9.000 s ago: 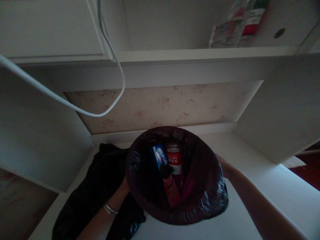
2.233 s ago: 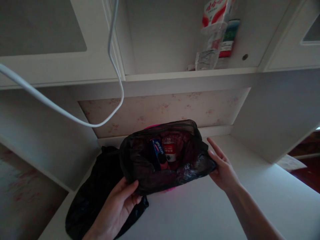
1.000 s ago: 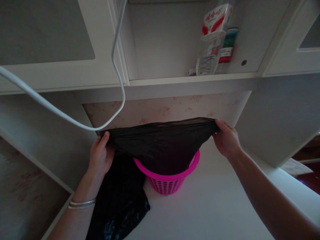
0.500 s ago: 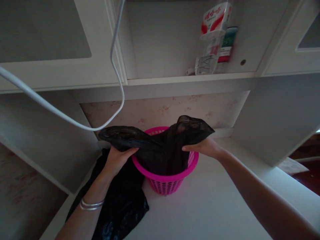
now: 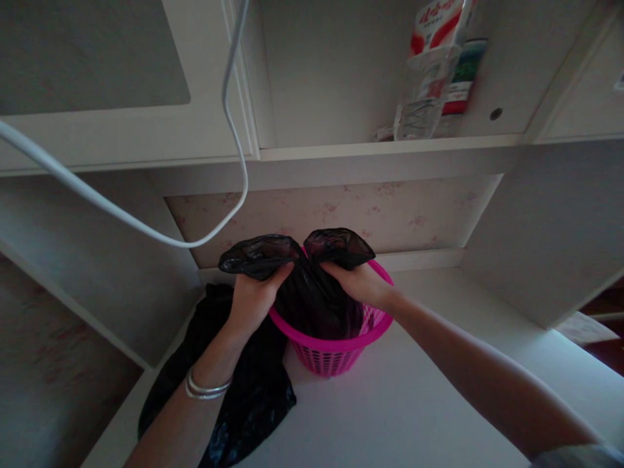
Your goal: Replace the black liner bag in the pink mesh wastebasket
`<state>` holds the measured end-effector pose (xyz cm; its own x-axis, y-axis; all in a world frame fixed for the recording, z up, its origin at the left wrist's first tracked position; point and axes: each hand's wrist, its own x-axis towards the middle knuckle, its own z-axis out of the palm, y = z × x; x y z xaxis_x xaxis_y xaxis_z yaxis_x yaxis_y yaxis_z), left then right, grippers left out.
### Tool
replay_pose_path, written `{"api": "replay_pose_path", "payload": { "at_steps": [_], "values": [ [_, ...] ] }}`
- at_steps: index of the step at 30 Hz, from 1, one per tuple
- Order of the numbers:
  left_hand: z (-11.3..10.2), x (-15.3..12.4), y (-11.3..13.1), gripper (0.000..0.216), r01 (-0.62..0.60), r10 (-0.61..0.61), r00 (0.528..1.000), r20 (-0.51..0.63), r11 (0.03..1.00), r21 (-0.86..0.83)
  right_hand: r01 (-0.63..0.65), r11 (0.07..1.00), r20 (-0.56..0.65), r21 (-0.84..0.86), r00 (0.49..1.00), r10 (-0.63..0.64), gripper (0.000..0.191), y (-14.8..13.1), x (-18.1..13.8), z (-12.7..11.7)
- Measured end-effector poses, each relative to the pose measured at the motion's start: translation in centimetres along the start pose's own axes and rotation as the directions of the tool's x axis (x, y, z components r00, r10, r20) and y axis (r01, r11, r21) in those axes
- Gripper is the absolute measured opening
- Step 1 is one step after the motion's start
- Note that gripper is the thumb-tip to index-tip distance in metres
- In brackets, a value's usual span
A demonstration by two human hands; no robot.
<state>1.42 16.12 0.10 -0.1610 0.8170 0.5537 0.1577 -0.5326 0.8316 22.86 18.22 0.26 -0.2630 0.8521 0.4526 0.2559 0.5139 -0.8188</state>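
A black bin bag (image 5: 312,296) sits inside a pink slotted basket (image 5: 336,348) on the white desk (image 5: 404,416). My left hand (image 5: 253,296) is closed round the bag's left top corner, which bunches above my fingers. My right hand (image 5: 358,283) grips the right top corner the same way. The two hands are close together over the basket, pinching the bag's mouth shut between them. What lies inside the bag is hidden.
A second black plastic bag (image 5: 234,377) lies flat on the desk left of the basket. A white cable (image 5: 234,130) loops down from above. On the shelf overhead stand a clear bottle (image 5: 422,97) and a red-and-white carton (image 5: 439,26).
The bag's rim was peeled off the basket and stretched wide. Since then my hands have come together over the basket, gathering the two top corners into bunches.
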Motion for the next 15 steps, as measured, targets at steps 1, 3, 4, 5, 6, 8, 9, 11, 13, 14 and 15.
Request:
{"api": "replay_pose_path", "payload": {
  "at_steps": [1,3,4,5,6,8,9,11,13,14,15],
  "values": [
    [0.3,0.1,0.3,0.03,-0.021,0.021,1.0,0.001,1.0,0.001,-0.028,1.0,-0.036,0.012,0.999,0.028,0.035,-0.1,0.1,0.2],
    [0.9,0.2,0.7,0.027,-0.04,0.04,0.999,0.035,0.999,0.004,-0.062,0.994,-0.014,0.086,0.998,0.063,0.047,-0.4,0.0,0.2],
    [1.2,0.2,0.8,0.027,-0.042,0.042,0.997,0.068,0.999,0.004,-0.064,0.99,0.052,0.129,0.997,0.058,0.055,-0.7,-0.1,0.2],
    [1.5,0.2,1.0,0.027,-0.044,0.044,0.994,0.102,0.999,0.002,-0.069,0.985,0.14,0.161,0.989,0.047,0.062,-0.9,-0.3,0.2],
    [1.8,0.3,1.2,0.027,-0.05,0.049,0.989,0.137,0.999,-0.001,-0.069,0.985,0.244,0.158,0.969,0.029,0.07,-1.1,-0.5,0.2],
    [2.2,0.5,1.5,0.027,-0.076,0.074,0.979,0.19,0.997,0.003,-0.039,0.997,0.417,0.065,0.909,0.008,0.078,-1.3,-0.8,0.4],
    [2.3,0.6,1.7,0.026,-0.096,0.09,0.972,0.216,0.995,0.016,-0.005,1.0,0.459,-0.003,0.888,0.006,0.075,-1.2,-0.9,0.6],
    [2.0,0.7,1.7,0.026,-0.12,0.102,0.955,0.28,0.992,0.05,0.076,0.989,0.447,-0.127,0.895,-0.011,0.064,-0.7,-0.9,1.0],
    [1.1,0.2,1.3,0.03,-0.147,0.109,0.933,0.343,0.985,0.087,0.128,0.969,0.379,-0.21,0.925,-0.04,0.051,0.3,-0.6,1.2],
    [0.5,-0.4,0.9,0.033,-0.185,0.13,0.922,0.364,0.976,0.119,0.143,0.958,0.357,-0.249,0.933,-0.047,0.044,0.9,-0.4,1.1],
    [-0.2,-1.2,0.5,0.036,-0.249,0.174,0.913,0.37,0.954,0.167,0.149,0.948,0.344,-0.281,0.938,-0.045,0.036,1.4,-0.2,1.0]
  ]
}}
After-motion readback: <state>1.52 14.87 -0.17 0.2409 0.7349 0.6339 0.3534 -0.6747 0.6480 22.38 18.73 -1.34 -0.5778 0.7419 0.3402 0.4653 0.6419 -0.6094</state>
